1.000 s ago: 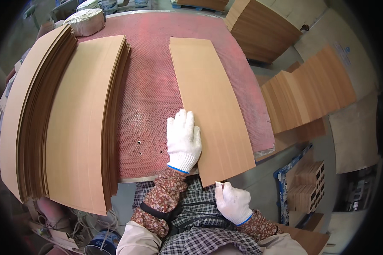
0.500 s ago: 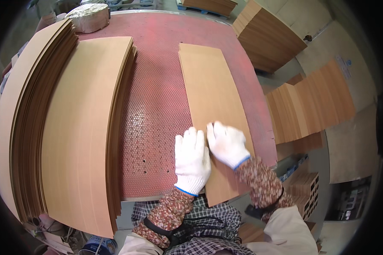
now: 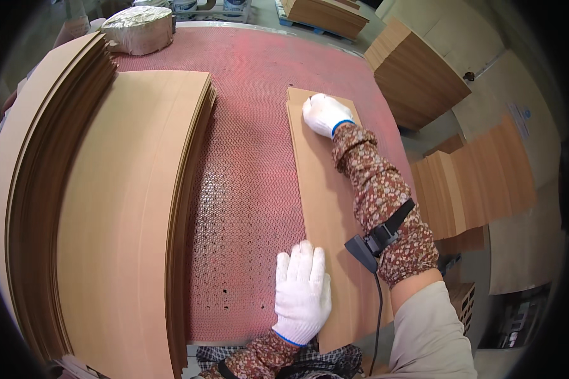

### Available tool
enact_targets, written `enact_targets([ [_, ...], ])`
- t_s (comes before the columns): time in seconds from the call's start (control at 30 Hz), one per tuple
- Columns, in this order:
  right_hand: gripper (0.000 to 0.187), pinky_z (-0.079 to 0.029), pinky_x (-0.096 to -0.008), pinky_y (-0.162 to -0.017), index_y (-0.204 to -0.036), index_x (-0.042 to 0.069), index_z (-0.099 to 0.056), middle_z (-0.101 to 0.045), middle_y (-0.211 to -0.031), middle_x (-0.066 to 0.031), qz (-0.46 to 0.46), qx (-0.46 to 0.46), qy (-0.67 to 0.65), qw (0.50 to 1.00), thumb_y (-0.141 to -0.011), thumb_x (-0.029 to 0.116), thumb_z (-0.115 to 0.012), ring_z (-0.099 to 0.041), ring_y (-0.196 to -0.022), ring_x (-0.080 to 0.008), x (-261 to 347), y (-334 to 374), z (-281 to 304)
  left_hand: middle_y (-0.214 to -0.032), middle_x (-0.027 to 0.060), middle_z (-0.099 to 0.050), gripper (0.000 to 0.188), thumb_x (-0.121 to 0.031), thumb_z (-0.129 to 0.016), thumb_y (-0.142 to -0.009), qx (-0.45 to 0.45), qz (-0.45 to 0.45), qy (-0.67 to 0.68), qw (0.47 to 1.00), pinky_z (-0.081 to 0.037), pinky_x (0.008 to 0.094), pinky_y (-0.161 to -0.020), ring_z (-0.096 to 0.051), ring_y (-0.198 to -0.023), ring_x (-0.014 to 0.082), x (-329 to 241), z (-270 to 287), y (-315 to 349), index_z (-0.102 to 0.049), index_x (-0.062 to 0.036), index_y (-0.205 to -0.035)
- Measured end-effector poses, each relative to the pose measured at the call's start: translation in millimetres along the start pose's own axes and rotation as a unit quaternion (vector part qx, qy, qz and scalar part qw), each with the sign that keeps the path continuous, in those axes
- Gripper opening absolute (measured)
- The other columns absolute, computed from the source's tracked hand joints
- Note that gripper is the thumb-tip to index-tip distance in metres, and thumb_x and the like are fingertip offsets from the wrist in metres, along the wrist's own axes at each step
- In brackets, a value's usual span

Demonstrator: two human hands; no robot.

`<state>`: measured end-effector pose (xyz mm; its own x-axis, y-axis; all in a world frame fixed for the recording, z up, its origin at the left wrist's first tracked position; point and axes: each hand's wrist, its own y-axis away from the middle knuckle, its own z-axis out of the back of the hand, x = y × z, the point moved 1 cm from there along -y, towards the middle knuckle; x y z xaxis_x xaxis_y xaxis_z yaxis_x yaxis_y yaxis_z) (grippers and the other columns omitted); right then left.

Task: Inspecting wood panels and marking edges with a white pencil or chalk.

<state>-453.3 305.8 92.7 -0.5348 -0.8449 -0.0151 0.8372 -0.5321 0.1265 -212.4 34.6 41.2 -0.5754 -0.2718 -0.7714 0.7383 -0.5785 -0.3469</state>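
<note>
Flatly, both gloved hands pressed on one thin wooden sheet [image 3: 325, 208], neither grip closed around it. The left hand [image 3: 302, 292] lay open on the sheet's near left edge, and the right hand [image 3: 324, 114] rested, fingers relaxed, on its far end. This long, light-brown sheet lay alone on the red perforated tabletop [image 3: 246, 158]. To the left, tall stacks of similar sheets [image 3: 120, 215] stood well apart.
</note>
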Motion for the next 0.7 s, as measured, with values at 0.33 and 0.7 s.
enact_targets([
  [0.33,0.048,-0.055,-0.0613,-0.104,-0.129,0.004,-0.077,-0.073,-0.136,-0.0244,0.033,0.007,0.031,0.999,-0.106,0.035,-0.048,-0.070,-0.128,-0.0451,2.6,7.8,-1.6,-0.134,0.0316,-0.061,0.060,-0.001,-0.075,-0.079,-0.014,-0.002,0.001,1.000,-0.044,0.0625,-0.109,-0.059,-0.126,0.0502,0.2,-0.5,-0.8,-0.059,0.0109,-0.136],
  [0.7,0.042,-0.061,-0.0584,-0.080,-0.104,0.008,-0.074,-0.079,-0.095,-0.0235,0.033,-0.062,0.005,0.998,-0.111,0.038,-0.045,-0.078,-0.088,-0.0451,-28.0,239.2,-43.1,-0.137,0.0325,-0.062,0.053,-0.003,-0.070,-0.087,-0.082,-0.043,-0.043,0.995,-0.043,0.0598,-0.114,-0.059,-0.130,0.0490,6.2,-12.1,8.3,-0.061,0.0095,-0.138],
])
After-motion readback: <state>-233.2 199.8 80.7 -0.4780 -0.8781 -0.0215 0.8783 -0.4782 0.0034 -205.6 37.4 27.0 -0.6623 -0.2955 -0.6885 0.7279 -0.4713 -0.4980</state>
